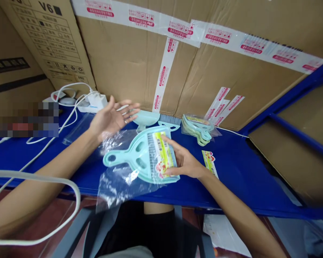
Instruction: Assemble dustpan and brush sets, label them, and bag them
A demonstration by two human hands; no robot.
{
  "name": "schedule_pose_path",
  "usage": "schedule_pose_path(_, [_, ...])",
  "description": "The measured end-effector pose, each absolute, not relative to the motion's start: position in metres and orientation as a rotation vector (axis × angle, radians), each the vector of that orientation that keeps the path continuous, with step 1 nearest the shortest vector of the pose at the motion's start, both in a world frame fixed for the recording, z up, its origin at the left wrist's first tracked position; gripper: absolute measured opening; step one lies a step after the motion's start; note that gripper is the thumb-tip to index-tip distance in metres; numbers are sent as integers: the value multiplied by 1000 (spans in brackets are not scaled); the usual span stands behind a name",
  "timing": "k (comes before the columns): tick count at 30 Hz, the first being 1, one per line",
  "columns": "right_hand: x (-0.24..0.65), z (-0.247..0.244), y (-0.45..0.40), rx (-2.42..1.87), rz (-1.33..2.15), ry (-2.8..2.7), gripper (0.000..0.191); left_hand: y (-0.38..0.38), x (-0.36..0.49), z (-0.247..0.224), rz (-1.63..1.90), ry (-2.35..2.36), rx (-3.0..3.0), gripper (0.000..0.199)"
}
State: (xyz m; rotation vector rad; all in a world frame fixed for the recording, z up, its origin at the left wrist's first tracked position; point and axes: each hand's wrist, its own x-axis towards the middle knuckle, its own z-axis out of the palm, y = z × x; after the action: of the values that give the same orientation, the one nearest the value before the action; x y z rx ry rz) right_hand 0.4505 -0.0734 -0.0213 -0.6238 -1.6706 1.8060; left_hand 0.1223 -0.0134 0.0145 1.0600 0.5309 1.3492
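My right hand (187,161) grips the wide end of a mint-green dustpan and brush set (140,152), its thumb and fingers over a yellow and white label card (163,154). The grey-blue bristles lie against the pan, and the looped handle points left. Above the handle my left hand (110,120) is raised, palm up, fingers spread, holding nothing. A clear plastic bag (118,184) lies around and under the set; whether the set is inside it I cannot tell. Behind stand another mint dustpan (148,117) and a small brush (170,121).
Several bagged dustpan sets (199,127) are stacked at the back right of the blue table (239,172). A loose label card (210,163) lies nearer. White cables (47,147) and a power strip (94,102) occupy the left. Large taped cardboard (134,61) closes off the back.
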Motion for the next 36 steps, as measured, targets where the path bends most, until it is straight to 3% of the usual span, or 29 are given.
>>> schedule_pose_path(2, [454, -15, -68, -669, 1671, -1610, 125, -7, 111, 17, 1437, 603, 916, 48])
schedule_pose_path(7, [462, -4, -57, -735, 1436, -1497, 134, -15, 126, 6, 1106, 611, 1038, 45])
schedule_pose_path(10, [465, -4, -57, -733, 1439, -1514, 137, -26, 144, -3, 1030, 598, 1081, 38])
schedule_pose_path(17, [466, -9, -57, -736, 1492, -1583, 141, -31, 151, -6, 960, 667, 1006, 44])
schedule_pose_path(23, [469, -13, -53, -811, 1479, -1598, 132, -31, 158, -11, 1017, 704, 969, 34])
schedule_pose_path(28, [471, -14, -51, -857, 1455, -1567, 137, -32, 162, -14, 1032, 699, 953, 33])
schedule_pose_path(36, [473, -16, -53, -844, 1452, -1650, 127, -31, 162, -20, 1039, 713, 943, 30])
